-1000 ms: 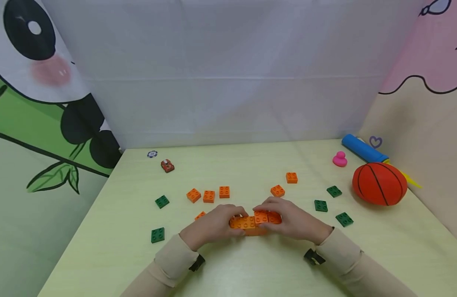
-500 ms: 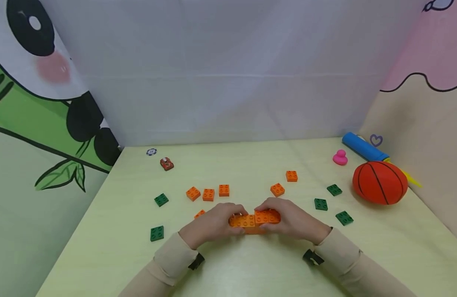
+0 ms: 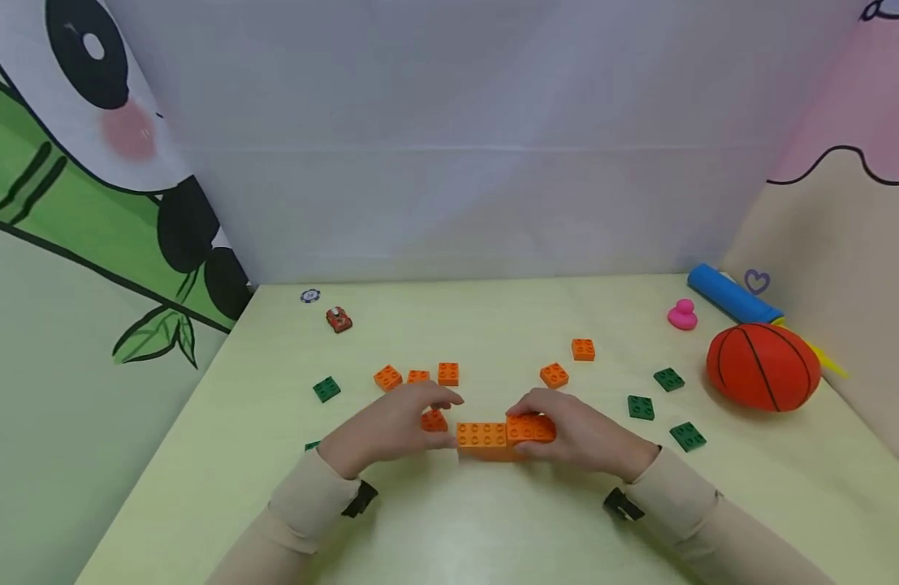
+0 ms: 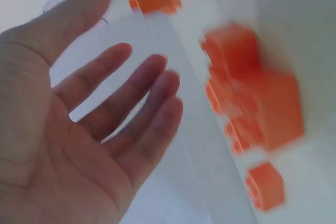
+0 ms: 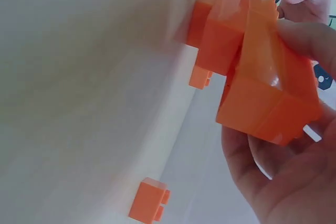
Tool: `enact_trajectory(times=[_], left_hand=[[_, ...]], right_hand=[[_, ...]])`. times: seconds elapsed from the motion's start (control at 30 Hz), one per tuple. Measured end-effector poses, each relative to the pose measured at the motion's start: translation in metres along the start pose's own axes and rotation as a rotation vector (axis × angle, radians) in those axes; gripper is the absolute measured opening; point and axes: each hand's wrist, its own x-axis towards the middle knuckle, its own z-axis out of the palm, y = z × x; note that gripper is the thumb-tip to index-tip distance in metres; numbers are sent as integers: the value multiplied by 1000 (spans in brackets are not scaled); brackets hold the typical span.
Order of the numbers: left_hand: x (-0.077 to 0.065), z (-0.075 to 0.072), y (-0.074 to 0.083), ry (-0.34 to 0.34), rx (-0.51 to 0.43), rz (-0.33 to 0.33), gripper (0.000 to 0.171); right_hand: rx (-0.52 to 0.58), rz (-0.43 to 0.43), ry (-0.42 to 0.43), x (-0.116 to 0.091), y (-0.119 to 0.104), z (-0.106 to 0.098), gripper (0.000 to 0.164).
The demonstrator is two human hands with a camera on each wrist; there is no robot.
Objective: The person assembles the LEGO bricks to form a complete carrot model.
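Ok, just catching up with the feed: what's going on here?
A person's right hand grips the right end of a joined orange block. The left hand is open by the block's left end, holding nothing; whether its thumb touches the block is hard to tell. Separate orange bricks lie on the table, mostly beyond the hands, with green bricks off to both sides.
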Motion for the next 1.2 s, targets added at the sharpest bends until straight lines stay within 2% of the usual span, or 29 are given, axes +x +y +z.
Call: enact_trajectory(times=[0.07,0.17,0.3,0.43,0.53,0.63,0.77,0.9,1.03,1.2], left_hand=[[-2,-2,-6,27,30,-33,50],[-1,2,-16,31,98,-68,48],[6,11,-22,26,153,-75,46],[11,14,-23,36,199,-71,41],[12,12,-21,55,200,-63,38],[8,8,-19,105,162,-55,40],[5,5,-11,159,72,13,41],[6,8,0,145,-2,118,42],[11,13,11,122,-5,213,42],[16,19,21,107,11,264,42]], right_hand=[[-7,-3,4,-1,1,0,36],[-7,-8,8,-4,2,1,35],[-9,-5,17,-5,5,2,35],[-9,0,10,-3,4,2,35],[-6,6,-1,0,2,1,35],[-8,8,-8,2,0,-1,35],[-14,3,-11,4,0,-3,35],[-10,-1,-8,5,2,-3,35],[9,1,-7,5,4,-1,35],[26,15,-6,5,5,-2,37]])
